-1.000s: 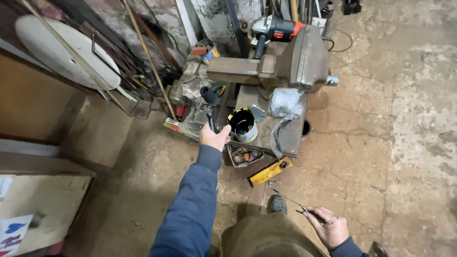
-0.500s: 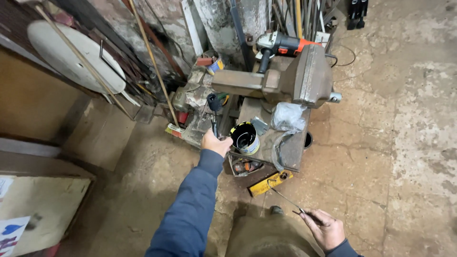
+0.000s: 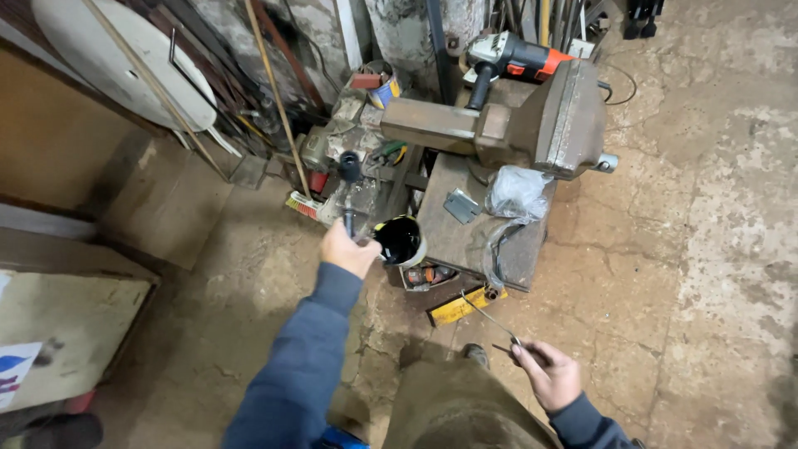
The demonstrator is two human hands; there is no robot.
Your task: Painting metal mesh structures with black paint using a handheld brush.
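Nearest us, our right hand is held low over the concrete floor, fingers closed on a thin wire rod that points up and away toward the bench; we seem to keep it off to the side, out of the way of the other arm. Between the arms we see our knee in brown trousers.

Our left hand, sleeve in blue, reaches forward and is clenched round a dark handle that stands nearly upright, its black knob above the fist. What tool it belongs to we cannot tell. Just beside the fist, at the near left corner of the bench, sits a small can, dark inside, close enough for the handle to reach.

Farther along the bench top lie a small metal plate and a crumpled plastic bag. Behind them a heavy vise fills the far edge, with an orange-and-grey grinder lying beyond it. A white disc and long rods lean against the wall at the far left.
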